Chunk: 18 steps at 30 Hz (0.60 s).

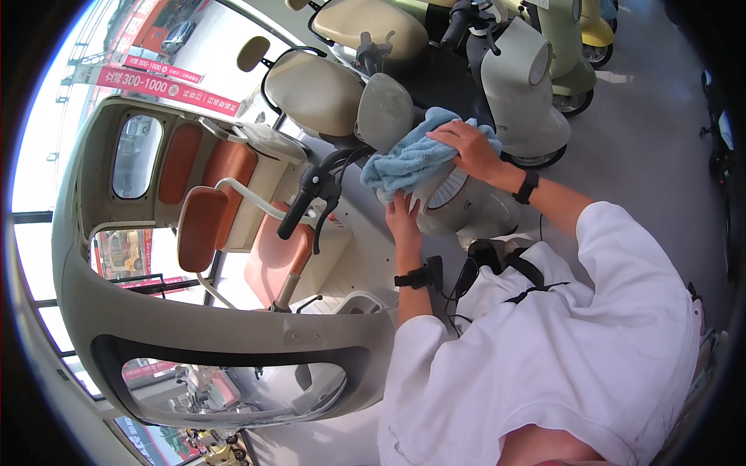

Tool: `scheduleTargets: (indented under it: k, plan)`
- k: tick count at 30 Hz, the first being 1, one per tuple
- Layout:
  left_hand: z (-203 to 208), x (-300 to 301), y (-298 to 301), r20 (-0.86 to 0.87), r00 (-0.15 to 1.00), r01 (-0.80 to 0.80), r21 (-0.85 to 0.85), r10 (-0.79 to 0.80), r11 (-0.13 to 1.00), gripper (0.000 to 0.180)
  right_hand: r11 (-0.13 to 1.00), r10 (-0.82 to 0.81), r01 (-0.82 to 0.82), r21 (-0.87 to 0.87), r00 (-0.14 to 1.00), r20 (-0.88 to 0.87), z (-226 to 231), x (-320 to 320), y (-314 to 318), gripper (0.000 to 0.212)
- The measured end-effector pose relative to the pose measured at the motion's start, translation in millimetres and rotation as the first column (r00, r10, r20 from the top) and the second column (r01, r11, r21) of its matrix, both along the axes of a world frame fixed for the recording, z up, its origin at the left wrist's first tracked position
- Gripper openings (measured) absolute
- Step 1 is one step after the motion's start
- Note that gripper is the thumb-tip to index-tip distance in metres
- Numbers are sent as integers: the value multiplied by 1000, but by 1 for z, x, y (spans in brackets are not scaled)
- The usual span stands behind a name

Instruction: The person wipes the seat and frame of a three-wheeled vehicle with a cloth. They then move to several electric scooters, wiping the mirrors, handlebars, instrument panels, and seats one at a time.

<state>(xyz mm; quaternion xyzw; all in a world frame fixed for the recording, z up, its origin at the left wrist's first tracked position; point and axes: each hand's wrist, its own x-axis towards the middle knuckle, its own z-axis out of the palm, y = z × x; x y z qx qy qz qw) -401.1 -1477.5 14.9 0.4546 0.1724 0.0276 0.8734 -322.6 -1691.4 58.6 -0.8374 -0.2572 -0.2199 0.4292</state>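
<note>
Rested the right hand (pixel 472 149) on the upper right part of a bunched blue cloth (pixel 408 159), with fingers bent over the fabric and slightly parted; could not tell of any pinch. Held the left hand (pixel 402 225) at the cloth's lower edge, with fingers pointing up, a little spread and partly hidden at the tips; could not tell of a grip there either. Had the cloth heaped on top of a pale grey vehicle front (pixel 474 206), just above a ribbed oval panel (pixel 448 190). Wore a dark band (pixel 527 188) on the right wrist, a black strapped device (pixel 417 277) on the left, and a white shirt (pixel 536 349). Stood beside a cabin vehicle (pixel 233 322) with orange seats (pixel 276 256), near a black handlebar grip (pixel 295 213). Faced parked scooters (pixel 513 101) beyond the cloth.
</note>
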Motion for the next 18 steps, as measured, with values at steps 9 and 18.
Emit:
scheduleTargets:
  k: [9, 18]
  plan:
    - [-33, 31, 12, 324, 946, -291, 825, 16, 485, 60, 944, 69, -137, -299, 971, -230, -64, 8, 3, 75]
    - [-30, 37, 2, 153, 988, -146, 893, 18, 425, 59, 932, -144, 59, -358, 965, -218, -60, 17, 45, 70]
